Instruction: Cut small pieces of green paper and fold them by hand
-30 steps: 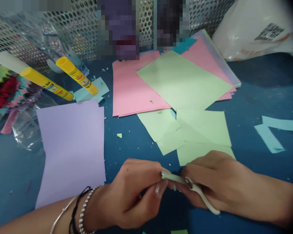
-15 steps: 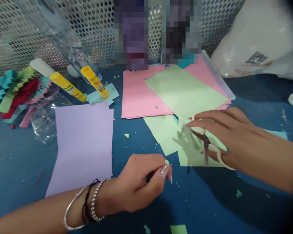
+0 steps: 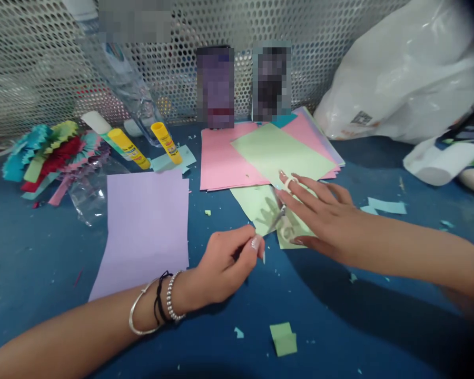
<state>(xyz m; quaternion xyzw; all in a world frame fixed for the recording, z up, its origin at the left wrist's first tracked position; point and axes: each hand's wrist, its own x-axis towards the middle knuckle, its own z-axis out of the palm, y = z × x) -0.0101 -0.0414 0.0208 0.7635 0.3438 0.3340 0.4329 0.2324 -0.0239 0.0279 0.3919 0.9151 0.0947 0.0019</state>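
My left hand (image 3: 231,266) is closed in a pinch above the blue table, a tiny scrap of green paper just showing at its fingertips. To the right, my right hand (image 3: 319,210) is palm-down with long, spread fingers. It has the pale-handled scissors (image 3: 283,208), one loop at the fingers and the other by the thumb, the blades pointing down-left. Beneath them lie light green sheets (image 3: 250,202). A purple sheet (image 3: 146,226) with a bent lower part rests left of my left hand.
Pink sheets (image 3: 225,158) are stacked at the back under a green one. Glue sticks (image 3: 166,143), a tilted plastic bottle (image 3: 122,73) and paper ruffles (image 3: 55,152) stand or lie at left. Behind are a perforated metal panel (image 3: 174,68) and a white plastic bag (image 3: 363,79). A folded green piece (image 3: 283,338) lies in front.
The view has shifted, showing more of the right side and front. My right hand has turned flatter over the green sheets, with the scissors now pointing down-left. My left hand keeps its pinch.
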